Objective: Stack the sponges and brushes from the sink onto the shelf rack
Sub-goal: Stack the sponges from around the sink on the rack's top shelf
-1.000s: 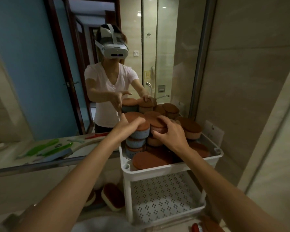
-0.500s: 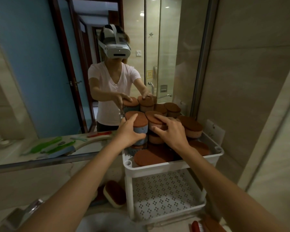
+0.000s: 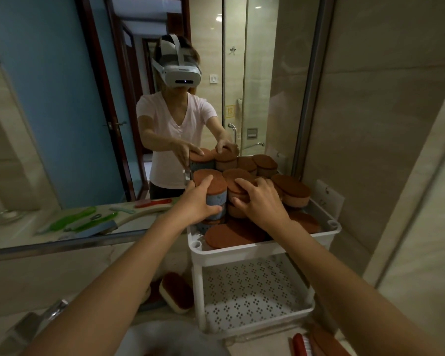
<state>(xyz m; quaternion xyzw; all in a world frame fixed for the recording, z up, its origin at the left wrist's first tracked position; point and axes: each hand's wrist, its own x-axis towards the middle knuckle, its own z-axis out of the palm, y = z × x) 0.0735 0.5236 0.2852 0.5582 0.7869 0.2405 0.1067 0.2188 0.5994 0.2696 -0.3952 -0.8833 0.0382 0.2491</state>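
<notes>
Left hand (image 3: 198, 202) has closed round the blue sponge (image 3: 217, 197) atop the rack (image 3: 242, 253); right hand (image 3: 263, 201) grips the tan sponge (image 3: 233, 182); jostling may topple both stacks.

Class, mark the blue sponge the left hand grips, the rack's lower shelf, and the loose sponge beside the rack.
blue sponge (image 3: 219, 197), head view, its blue side.
lower shelf (image 3: 252, 286), head view, perforated floor.
loose sponge (image 3: 176, 291), head view, brown top face.

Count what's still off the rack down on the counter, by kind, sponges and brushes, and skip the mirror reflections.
Sponges: 2, a white-backed sponge left of the rack and a brown sponge at the bottom edge.
Brushes: 1, a red brush.
Total: 3 in view; more may be hidden.
</notes>
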